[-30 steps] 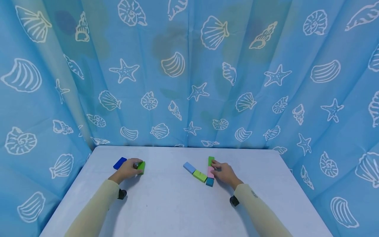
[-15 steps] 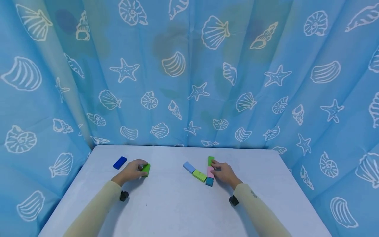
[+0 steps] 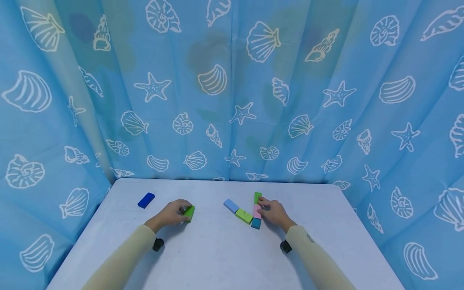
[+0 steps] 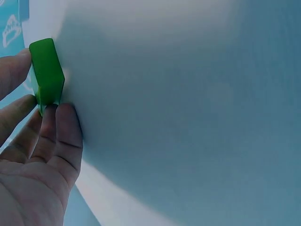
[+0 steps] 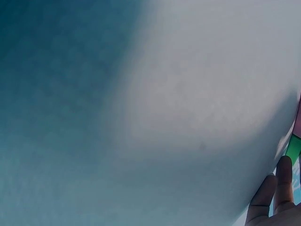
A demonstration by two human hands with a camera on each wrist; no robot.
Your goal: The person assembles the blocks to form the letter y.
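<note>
On the left of the white table, my left hand [image 3: 172,213] pinches a green block [image 3: 189,214] between thumb and fingers. The left wrist view shows this green block [image 4: 47,70] held at the fingertips, close to the tabletop. At right my right hand [image 3: 274,212] grips a pink block [image 3: 257,211] by its right side. A green block [image 3: 257,196] touches its far end, and a teal block [image 3: 255,223] its near end. Only some fingers of the right hand [image 5: 277,193] show in the right wrist view, beside a green block [image 5: 293,149]; the thumb is out of frame.
A yellow-green block [image 3: 244,216] and a light blue block [image 3: 230,206] run in a slanted line from the teal block toward the far left. A dark blue block [image 3: 146,200] lies apart at far left. Behind the table [image 3: 217,257] hangs a blue shell-patterned curtain [image 3: 232,88].
My left hand has moved right and slightly nearer with the green block, away from the dark blue block, which is now fully visible. The right hand stays at the pink block.
</note>
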